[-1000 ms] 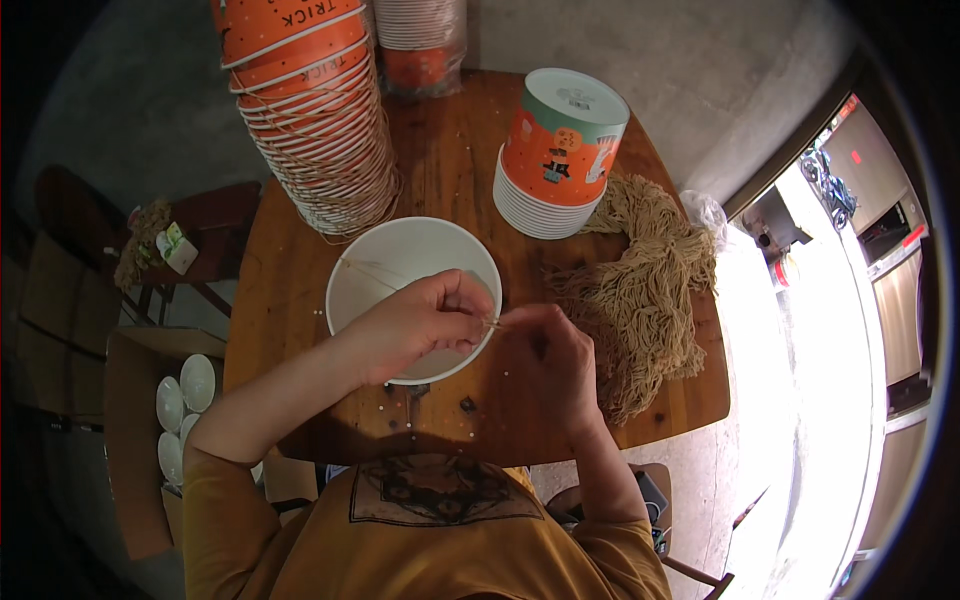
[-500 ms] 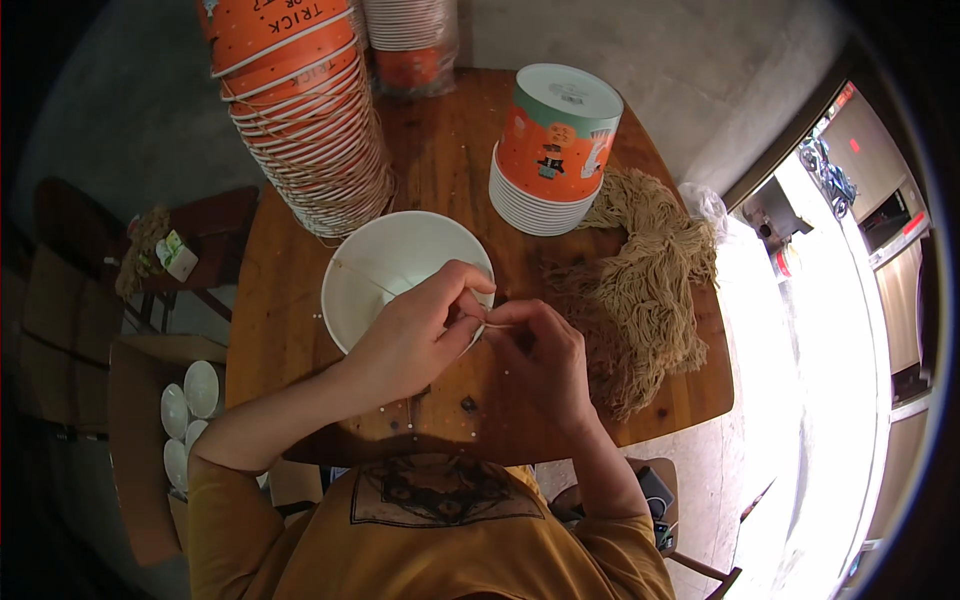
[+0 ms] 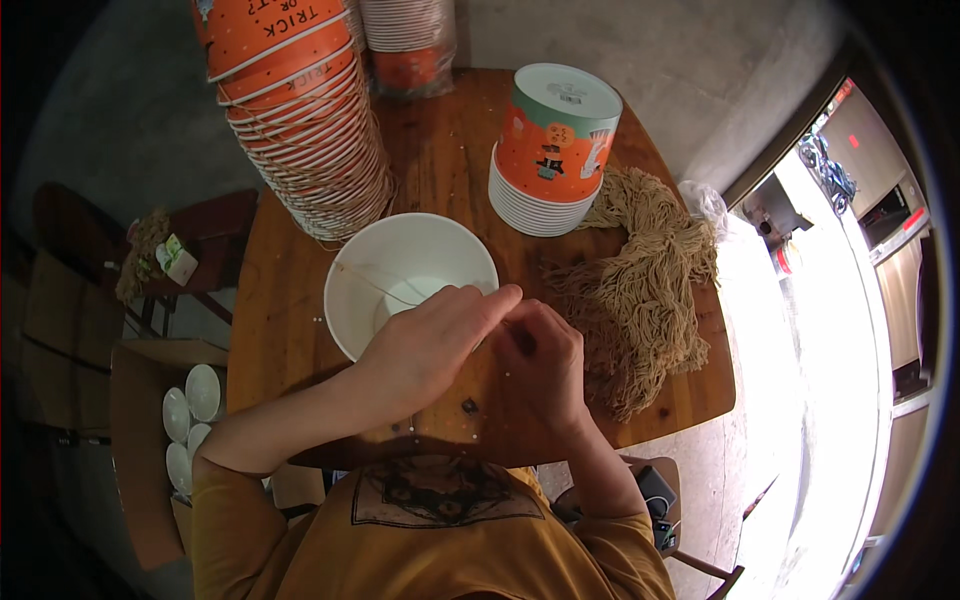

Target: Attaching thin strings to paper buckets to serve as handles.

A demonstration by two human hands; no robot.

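Note:
A white-lined paper bucket [image 3: 352, 300] stands on the wooden table in front of me, its mouth facing up. Thin tan twine [image 3: 378, 283] runs from its left inner wall across the opening and disappears under my left hand [image 3: 425, 345]. That hand lies over the bucket's right rim, index finger stretched toward the right and fingertips partly hidden. Against it, just outside the rim, my right hand [image 3: 548, 355] is closed in a pinch at the twine's end. The point where the fingertips meet is in shadow and mostly covered.
Tall stacked orange buckets with twine handles [image 3: 310, 150] lean at the far left. Upside-down buckets [image 3: 555, 150] stand at the back right, beside a heap of tan twine [image 3: 650, 290]. A wrapped stack [image 3: 405, 45] is behind. A cardboard box [image 3: 140, 440] with white cups sits left, below table level.
My left hand has turned over, its index finger now extending right across my right fingertips. The twine inside the bucket hangs in a looser curve. The bucket has shifted slightly right.

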